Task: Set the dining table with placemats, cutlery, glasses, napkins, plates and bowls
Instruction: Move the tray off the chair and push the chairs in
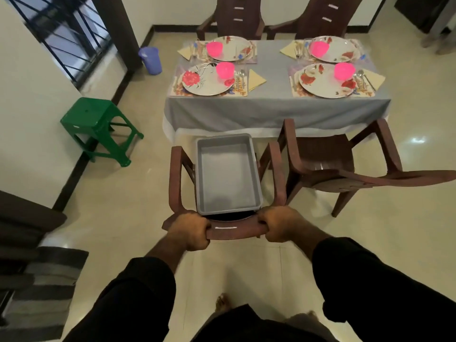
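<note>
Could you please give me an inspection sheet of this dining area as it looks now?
Surface: table under grey cloth.
Job's things: four placemats, each with a floral plate, pink bowl, cutlery and yellow napkin; glasses hard to tell.
Clutter: empty grey tray on the near chair.
Grips: left hand and right hand grip the chair's backrest.
Cables: nothing seen.
Surroundings: green stool, purple jug, three more chairs.

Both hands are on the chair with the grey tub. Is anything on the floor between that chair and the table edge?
Nothing visible. The left hand and right hand grip the back of the chair, which carries the grey tub. The strip of floor up to the table shows bare; the second chair stands to the right, beside the path.
</note>
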